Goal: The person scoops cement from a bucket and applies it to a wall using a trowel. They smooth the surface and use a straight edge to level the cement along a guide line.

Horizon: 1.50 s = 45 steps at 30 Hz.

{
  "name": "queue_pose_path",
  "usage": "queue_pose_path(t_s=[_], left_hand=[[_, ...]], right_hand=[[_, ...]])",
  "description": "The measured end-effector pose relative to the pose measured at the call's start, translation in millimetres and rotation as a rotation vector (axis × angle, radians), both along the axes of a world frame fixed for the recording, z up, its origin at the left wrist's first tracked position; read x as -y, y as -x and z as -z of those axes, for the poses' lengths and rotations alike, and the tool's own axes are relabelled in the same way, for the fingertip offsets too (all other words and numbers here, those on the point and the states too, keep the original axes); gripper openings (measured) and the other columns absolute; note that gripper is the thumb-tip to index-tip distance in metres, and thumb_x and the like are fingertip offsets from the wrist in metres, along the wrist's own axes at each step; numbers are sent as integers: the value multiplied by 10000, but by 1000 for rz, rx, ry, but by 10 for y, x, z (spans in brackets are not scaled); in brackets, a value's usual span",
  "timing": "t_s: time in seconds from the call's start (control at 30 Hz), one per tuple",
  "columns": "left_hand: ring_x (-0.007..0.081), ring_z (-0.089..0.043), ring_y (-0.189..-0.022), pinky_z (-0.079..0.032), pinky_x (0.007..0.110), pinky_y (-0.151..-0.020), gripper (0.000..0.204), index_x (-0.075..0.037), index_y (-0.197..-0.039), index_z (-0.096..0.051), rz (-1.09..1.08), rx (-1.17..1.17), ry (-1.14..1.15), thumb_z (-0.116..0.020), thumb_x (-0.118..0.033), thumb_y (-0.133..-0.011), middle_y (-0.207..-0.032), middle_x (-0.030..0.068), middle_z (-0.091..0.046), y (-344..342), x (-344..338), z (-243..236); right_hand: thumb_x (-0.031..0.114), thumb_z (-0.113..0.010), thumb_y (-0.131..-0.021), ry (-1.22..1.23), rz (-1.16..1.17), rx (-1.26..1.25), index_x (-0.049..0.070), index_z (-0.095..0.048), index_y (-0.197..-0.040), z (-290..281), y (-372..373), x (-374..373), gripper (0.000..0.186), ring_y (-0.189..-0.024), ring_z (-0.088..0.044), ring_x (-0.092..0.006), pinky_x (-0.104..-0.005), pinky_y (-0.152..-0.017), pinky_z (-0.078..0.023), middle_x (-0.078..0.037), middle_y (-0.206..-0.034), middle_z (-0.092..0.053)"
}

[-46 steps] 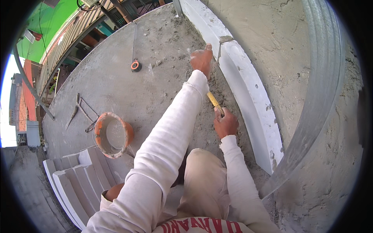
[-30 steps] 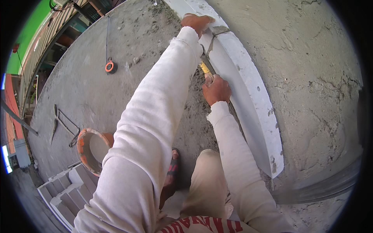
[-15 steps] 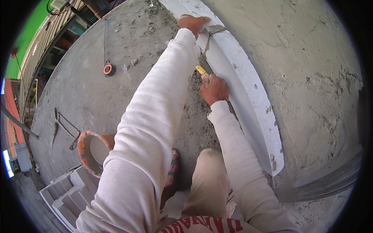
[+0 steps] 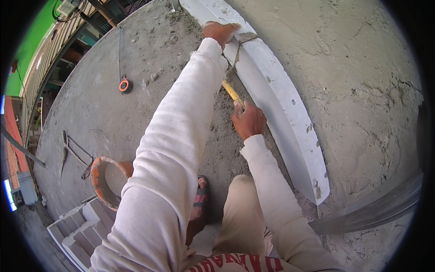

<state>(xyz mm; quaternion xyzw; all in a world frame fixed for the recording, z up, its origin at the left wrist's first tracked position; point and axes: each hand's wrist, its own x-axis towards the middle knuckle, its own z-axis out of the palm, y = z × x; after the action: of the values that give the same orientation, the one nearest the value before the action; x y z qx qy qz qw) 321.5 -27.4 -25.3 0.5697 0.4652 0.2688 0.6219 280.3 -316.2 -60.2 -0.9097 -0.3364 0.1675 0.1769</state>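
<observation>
My left hand [image 4: 218, 32] rests on top of a white block [image 4: 206, 9] at the mortar joint between it and a second white block [image 4: 281, 106] laid along a rough plastered wall [image 4: 353, 68]. My right hand [image 4: 248, 121] grips a yellow-handled trowel [image 4: 232, 92], whose blade end points into the joint and is partly hidden by my left sleeve. Grey mortar shows in the gap between the two blocks.
An orange tape measure [image 4: 125, 85] lies on the concrete slab [image 4: 99, 118] at upper left. An orange bucket [image 4: 108, 180] stands at lower left beside stacked white blocks [image 4: 77, 231]. Metal tools [image 4: 72, 154] lie near it. A metal straightedge [image 4: 371, 208] leans at the right. My sandalled foot [image 4: 199, 199] is below.
The view has tilted slightly. My right hand with the trowel has shifted a little toward the joint; my left hand stays on the block.
</observation>
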Motion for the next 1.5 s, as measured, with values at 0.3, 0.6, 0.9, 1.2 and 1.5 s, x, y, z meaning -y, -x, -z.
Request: queue_pose_path(t_s=[0.3, 0.6, 0.9, 1.2, 1.5], left_hand=[[273, -746, -932, -627, 388, -784, 748, 152, -1145, -660, 117, 143, 92, -939, -459, -817, -1056, 206, -740, 170, 437, -13], [313, -727, -1091, -608, 405, -875, 933, 201, -1367, -519, -131, -37, 4, -970, -374, -787, -1275, 311, -691, -144, 1368, -21], [369, -701, -1225, -584, 420, -996, 980, 209, -1369, -500, -126, -51, 25, -970, -417, -779, -1370, 350, -640, -131, 1494, -134], [340, -746, -1095, -624, 399, -872, 1012, 213, -1317, -508, -78, -84, -4, -986, -471, -744, -1258, 310, -698, -41, 1358, -127], [358, -708, -1199, -593, 416, -972, 1141, 241, -1430, -452, -82, -117, -20, -976, -504, -744, -1335, 335, -667, -1, 1356, -138]], right_hand=[[373, -644, -1069, 49, 35, 25, 37, -707, -1012, -18, -42, 373, 346, -934, -740, -440, -569, -844, -558, -220, -953, -754], [337, -666, -1041, 0, -41, 85, 39, -719, -996, 126, -31, 365, 305, -939, -751, -445, -568, -851, -575, -204, -998, -777], [324, -679, -1020, -20, -5, 115, 50, -733, -984, 228, -125, 455, 282, -921, -758, -452, -562, -838, -591, -214, -957, -779], [204, -735, -906, -109, -124, 141, 67, -723, -1131, 458, 47, 160, 264, -1131, -719, -393, -515, -963, -572, -197, -1183, -748], [101, -787, -805, -232, -33, -11, 88, -612, -1269, 722, -172, -188, 496, -1115, -683, -411, -543, -951, -550, -184, -1137, -706]])
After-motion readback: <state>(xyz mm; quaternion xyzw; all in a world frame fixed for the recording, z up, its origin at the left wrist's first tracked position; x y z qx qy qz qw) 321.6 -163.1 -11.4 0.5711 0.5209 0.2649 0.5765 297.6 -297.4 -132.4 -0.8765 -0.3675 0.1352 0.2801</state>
